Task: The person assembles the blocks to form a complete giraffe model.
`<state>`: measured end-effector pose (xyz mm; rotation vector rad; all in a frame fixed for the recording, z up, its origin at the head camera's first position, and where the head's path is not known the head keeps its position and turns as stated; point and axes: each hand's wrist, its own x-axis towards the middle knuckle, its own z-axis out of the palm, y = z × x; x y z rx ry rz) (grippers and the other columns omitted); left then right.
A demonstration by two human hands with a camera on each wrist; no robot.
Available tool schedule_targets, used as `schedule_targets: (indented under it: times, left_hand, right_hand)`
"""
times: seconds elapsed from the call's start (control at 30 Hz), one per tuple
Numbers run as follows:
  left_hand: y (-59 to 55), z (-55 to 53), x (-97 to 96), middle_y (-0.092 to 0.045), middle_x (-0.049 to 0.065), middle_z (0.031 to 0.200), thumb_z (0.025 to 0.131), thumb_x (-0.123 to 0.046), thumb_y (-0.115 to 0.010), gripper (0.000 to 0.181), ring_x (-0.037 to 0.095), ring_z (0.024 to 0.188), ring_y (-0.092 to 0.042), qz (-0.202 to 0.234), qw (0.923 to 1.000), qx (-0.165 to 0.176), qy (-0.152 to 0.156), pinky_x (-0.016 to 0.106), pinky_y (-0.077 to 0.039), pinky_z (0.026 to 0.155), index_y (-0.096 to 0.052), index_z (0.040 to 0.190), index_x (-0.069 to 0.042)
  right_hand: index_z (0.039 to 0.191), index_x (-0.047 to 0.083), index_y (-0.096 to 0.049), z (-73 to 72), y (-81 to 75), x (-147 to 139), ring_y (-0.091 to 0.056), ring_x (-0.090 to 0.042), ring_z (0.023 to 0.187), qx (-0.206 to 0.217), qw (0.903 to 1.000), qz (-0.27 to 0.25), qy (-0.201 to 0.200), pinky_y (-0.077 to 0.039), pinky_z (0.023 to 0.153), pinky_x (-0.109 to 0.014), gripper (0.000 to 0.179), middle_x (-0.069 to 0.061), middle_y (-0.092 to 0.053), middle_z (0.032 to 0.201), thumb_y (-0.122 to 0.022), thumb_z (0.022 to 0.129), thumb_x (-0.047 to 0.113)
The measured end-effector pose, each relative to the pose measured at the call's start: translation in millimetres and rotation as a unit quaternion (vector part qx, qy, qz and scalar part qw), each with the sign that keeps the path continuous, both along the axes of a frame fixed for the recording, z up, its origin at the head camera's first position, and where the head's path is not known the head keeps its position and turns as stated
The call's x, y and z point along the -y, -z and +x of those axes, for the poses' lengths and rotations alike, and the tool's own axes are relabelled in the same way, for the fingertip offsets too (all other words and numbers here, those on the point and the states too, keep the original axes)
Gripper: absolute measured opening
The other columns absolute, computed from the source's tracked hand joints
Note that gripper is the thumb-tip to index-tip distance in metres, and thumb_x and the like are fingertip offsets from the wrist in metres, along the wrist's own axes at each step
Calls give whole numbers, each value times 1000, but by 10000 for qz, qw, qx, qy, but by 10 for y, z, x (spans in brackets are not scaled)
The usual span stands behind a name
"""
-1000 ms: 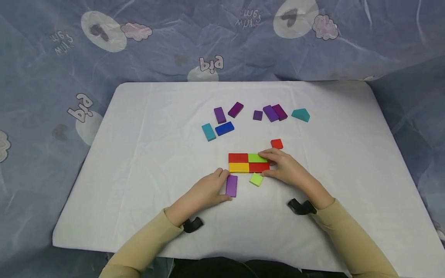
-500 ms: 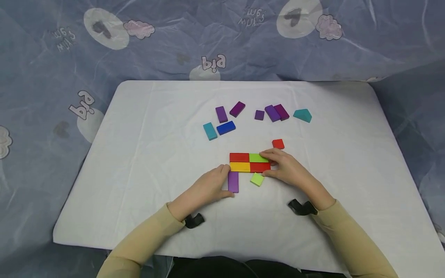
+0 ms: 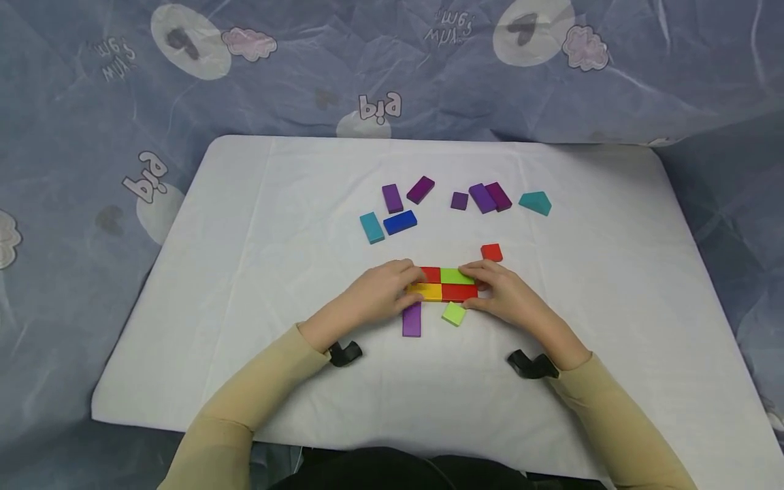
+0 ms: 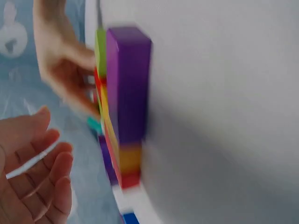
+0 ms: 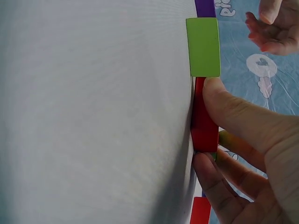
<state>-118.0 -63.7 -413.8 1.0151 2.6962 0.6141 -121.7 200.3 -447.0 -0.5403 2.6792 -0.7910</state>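
Two red blocks [image 3: 459, 292], a yellow block [image 3: 432, 292] and a lime block [image 3: 456, 276] lie together as a flat rectangle. My right hand [image 3: 505, 292] grips its right end; in the right wrist view the thumb [image 5: 224, 100] presses the front of a red block [image 5: 204, 126] and the fingers reach round the end. Above the left end hovers my left hand [image 3: 382, 289], fingers loosely bent and apart from the blocks in the left wrist view. A purple block [image 3: 412, 321] stands against the yellow one's near side. Close to the right thumb is a small lime block [image 3: 454, 314].
Beyond the rectangle, a small red block [image 3: 491, 252] lies near my right fingers. Farther back are a blue block [image 3: 400, 222], a light blue block [image 3: 371, 228], several purple blocks [image 3: 482, 199] and a teal piece [image 3: 535, 203]. A white cloth covers the table [image 3: 275, 224].
The purple block has slid away from me up to the yellow block. My left hand has let go of it and risen over the rectangle's left end. The right hand stays put.
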Motion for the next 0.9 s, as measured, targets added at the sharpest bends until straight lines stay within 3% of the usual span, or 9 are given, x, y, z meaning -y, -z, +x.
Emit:
schedule_targets:
  times: [0.13,0.27,0.63,0.77,0.9]
  left_hand:
    - [15,1,-242,-66,2,117,95,-27,-66,30,16,110,-60,-298,9947,-100,974,29,-52,99,-66,122,-13]
    - [93,27,-425,-65,1,122,93,-30,-68,38,16,113,-60,-766,9863,-367,1417,27,-50,100,-64,128,-15]
    - [157,102,-605,-61,3,129,91,-35,-69,51,17,117,-57,-1547,9736,-753,1501,26,-49,103,-59,135,-14]
    - [100,133,-537,-64,0,125,90,-35,-70,44,16,117,-57,-1275,9800,-750,1332,27,-48,102,-62,129,-16]
    - [-8,209,-365,-66,-2,116,88,-30,-73,35,14,108,-58,-734,9901,-453,1104,25,-51,94,-65,119,-17]
  right_hand:
    - [140,7,-55,-1,9,-23,-52,-34,127,-83,9999,-113,-49,-51,100,-51,66,-15,-55,138,-81,81,22]
    - [139,6,-56,1,15,-33,-54,-34,125,-189,9994,-237,-143,-51,101,-50,64,-15,-56,136,-81,82,20]
    - [138,6,-57,-4,1,-15,-53,-34,125,-179,9997,-134,-137,-50,101,-51,63,-15,-56,136,-81,82,20]
    - [138,6,-57,-9,-3,-11,-53,-34,126,-166,9997,-152,-129,-49,102,-51,64,-15,-56,136,-82,81,21]
    - [138,7,-57,-14,-7,-11,-51,-34,128,-138,9998,-135,-81,-49,102,-51,66,-14,-56,137,-83,79,23]
